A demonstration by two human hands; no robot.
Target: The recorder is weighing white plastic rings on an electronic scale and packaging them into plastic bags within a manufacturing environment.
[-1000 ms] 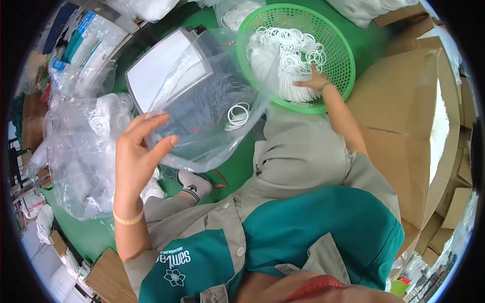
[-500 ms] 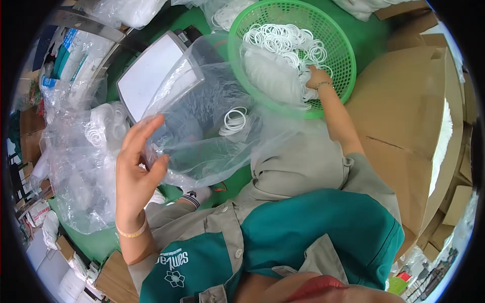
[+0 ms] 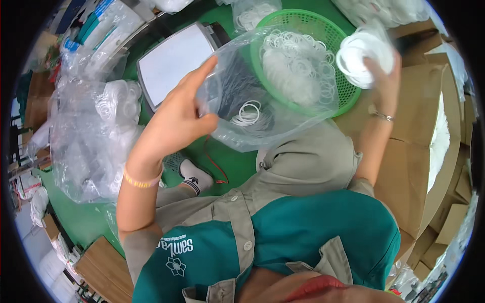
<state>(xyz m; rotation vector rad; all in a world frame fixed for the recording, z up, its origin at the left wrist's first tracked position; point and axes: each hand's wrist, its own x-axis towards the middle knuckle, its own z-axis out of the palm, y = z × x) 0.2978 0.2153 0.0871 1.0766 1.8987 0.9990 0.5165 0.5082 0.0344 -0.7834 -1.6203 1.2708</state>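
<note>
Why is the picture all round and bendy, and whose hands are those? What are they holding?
No robot here: these are one person's bare hands. The picture comes from a wide fisheye camera worn on that person's head, looking down, so straight edges bend. On the green floor stands a green basket with many rings in it. The left hand is spread at the edge of a clear bag. The right hand grips a bunch of white rings.

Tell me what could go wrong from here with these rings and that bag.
The right hand holds many white rings at once; some might slip free and scatter. The left hand is spread open at the edge of the clear bag, so the bag could slip or sag shut.
</note>
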